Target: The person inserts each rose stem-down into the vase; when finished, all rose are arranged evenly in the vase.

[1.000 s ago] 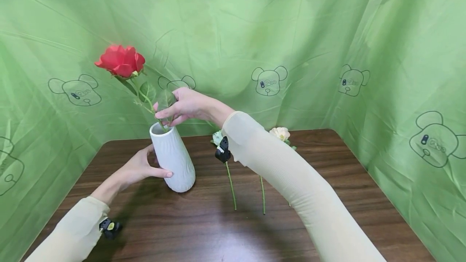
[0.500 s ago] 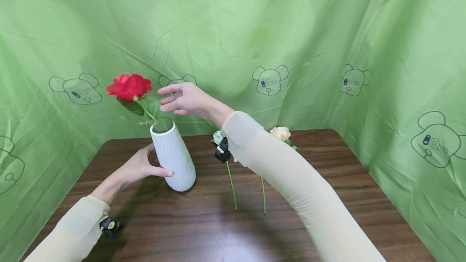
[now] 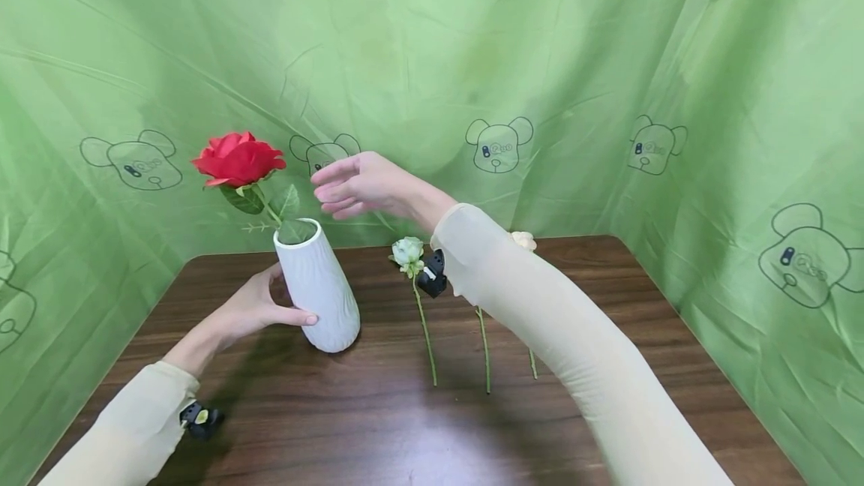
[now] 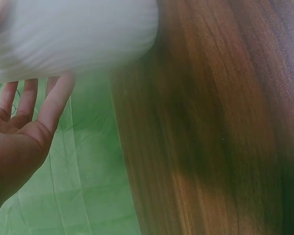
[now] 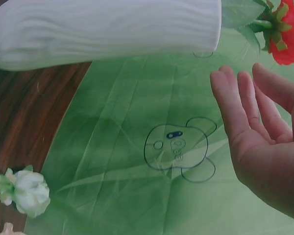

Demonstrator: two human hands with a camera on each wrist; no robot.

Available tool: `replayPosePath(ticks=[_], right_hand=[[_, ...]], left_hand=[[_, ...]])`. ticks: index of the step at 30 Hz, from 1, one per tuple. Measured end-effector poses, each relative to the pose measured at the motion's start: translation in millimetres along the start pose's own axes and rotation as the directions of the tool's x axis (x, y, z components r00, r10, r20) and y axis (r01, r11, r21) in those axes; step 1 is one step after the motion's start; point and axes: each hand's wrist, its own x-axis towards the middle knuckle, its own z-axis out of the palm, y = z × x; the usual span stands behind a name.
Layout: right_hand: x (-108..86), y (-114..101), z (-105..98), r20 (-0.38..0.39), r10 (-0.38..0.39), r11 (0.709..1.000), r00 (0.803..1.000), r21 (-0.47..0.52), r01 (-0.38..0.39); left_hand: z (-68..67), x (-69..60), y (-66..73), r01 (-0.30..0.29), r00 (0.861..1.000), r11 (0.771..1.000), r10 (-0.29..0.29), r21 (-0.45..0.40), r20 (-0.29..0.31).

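Your left hand [image 3: 253, 310] grips the white vase [image 3: 320, 291], thumb across the side facing you and fingers round its far side. Your right hand [image 3: 378, 182] is relaxed and holds nothing, its fingers loosely spread and reaching leftward, near the vase's mouth but touching neither it nor the red rose [image 3: 238, 160]. The rose stands in the vase, its stem and a lower leaf running into the mouth; its bloom leans to your left, above your left hand and just beyond the fingertips of your right.

You wear pale sleeves [image 3: 533, 295], with a small black device [image 3: 432, 274] at each cuff. To the right of the vase, below your right forearm, a pale mint flower [image 3: 408, 252] lies on the brown wood-grain table [image 3: 364, 433]. Beside it are two more green stems [image 3: 484, 351] and a cream bloom [image 3: 523, 240], partly hidden by your sleeve; you cannot tell which stem bears that bloom.

Behind everything hangs a green curtain [image 3: 594, 36] printed with bear-head outlines [image 3: 498, 147]. Each has a dark oblong mark and small lettering, too faint to read surely.
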Motion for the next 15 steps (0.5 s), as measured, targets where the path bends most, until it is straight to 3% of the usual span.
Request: replayPosePath(ticks=[9,15], right_hand=[[-17.9,4.5,-26.4,0.014,0.013,1.0,1.0,0.017,-0.013],[-40.6,7.0,-54.7,0.005,0.017,1.0,1.0,0.003,-0.017]], left_hand=[[0.4,-0.1,-0.7,0.002,1.0,1.0,-0.002,-0.003,0.002],[0.8,0.4,0.2,-0.005,1.0,1.0,0.005,-0.012,0.007]])
